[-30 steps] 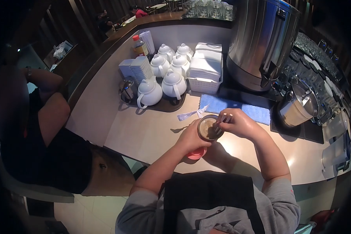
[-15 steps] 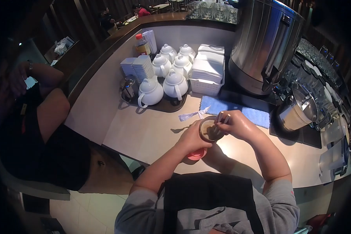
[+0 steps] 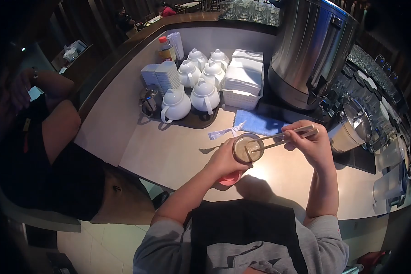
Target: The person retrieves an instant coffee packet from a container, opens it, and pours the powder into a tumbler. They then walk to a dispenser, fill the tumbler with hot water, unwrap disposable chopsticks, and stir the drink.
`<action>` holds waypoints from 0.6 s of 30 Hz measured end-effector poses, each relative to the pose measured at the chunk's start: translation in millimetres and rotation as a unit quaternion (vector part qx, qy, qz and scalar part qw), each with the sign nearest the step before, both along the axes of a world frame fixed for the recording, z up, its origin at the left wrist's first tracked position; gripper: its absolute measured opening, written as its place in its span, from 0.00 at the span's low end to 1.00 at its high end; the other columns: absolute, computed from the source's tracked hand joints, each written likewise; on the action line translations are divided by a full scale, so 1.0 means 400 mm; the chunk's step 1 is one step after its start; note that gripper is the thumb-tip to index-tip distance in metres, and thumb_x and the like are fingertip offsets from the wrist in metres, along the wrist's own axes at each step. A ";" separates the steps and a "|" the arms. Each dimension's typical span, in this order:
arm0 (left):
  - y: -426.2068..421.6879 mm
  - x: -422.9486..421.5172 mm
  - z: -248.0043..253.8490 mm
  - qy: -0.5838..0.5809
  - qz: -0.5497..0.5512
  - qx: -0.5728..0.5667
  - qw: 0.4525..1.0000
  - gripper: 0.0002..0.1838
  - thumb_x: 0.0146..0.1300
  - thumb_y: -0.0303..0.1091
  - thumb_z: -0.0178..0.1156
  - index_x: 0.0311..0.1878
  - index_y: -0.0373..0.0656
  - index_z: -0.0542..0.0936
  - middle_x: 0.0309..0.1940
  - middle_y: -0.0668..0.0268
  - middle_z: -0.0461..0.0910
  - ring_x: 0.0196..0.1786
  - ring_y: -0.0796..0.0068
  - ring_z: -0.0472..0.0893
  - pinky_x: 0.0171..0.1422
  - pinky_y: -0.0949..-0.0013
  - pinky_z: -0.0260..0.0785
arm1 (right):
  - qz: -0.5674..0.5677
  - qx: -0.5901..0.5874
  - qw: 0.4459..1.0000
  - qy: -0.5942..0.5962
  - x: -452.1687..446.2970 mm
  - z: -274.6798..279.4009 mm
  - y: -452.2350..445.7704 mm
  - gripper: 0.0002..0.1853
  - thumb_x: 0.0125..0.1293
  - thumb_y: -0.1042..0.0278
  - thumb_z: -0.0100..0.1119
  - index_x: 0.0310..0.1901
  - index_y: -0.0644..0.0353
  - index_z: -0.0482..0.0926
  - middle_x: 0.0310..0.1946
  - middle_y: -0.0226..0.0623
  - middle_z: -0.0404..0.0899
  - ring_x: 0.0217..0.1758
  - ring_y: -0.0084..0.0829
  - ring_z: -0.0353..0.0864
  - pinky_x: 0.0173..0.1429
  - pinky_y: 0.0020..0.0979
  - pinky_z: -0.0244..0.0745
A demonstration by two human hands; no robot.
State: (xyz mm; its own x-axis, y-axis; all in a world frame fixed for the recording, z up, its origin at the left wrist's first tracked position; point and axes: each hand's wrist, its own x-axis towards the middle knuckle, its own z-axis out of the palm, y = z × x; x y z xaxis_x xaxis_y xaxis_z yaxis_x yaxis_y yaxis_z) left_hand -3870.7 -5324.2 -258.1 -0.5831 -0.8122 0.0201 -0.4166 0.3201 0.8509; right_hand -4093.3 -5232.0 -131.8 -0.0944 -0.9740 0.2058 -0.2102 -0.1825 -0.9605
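A glass of light brown drink [image 3: 248, 149] stands on the counter with my left hand [image 3: 226, 160] wrapped round its left side. My right hand [image 3: 309, 140] pinches a pair of chopsticks [image 3: 281, 138], which slant down to the left with their tips in the glass. Below my left hand sits a pink round object [image 3: 229, 178], partly hidden. A twisted white paper wrapper [image 3: 226, 133] lies just behind the glass. Beyond my right hand is a folded blue cloth [image 3: 259, 123].
White teapots [image 3: 175, 106] crowd a dark tray at the back left, beside a basket of napkins [image 3: 243, 98]. A large steel urn [image 3: 306, 55] stands behind on the right, near a metal pitcher [image 3: 351, 130] and many glasses. A person [image 3: 55, 146] stands at the left.
My right hand has moved right, away from the glass rim. The chopsticks, upright before, now lean low across the rim. My left hand stays round the glass.
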 end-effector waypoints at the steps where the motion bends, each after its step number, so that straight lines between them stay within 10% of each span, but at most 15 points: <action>1: -0.001 0.000 -0.001 0.003 -0.006 -0.009 1.000 0.45 0.36 0.37 0.80 0.61 0.40 0.71 0.55 0.55 0.77 0.59 0.58 0.78 0.66 0.61 0.70 | -0.003 0.009 1.000 -0.010 -0.003 -0.005 -0.001 0.08 0.66 0.74 0.64 0.41 0.71 0.83 0.29 0.36 0.84 0.30 0.22 0.84 0.35 0.21 0.79; 18: 0.003 -0.002 0.013 0.030 -0.009 0.030 0.999 0.45 0.36 0.42 0.82 0.60 0.40 0.72 0.54 0.56 0.77 0.58 0.60 0.78 0.65 0.60 0.69 | -0.072 0.081 0.982 -0.156 -0.064 -0.163 -0.078 0.08 0.66 0.70 0.63 0.38 0.67 0.78 0.27 0.37 0.80 0.26 0.28 0.83 0.30 0.28 0.80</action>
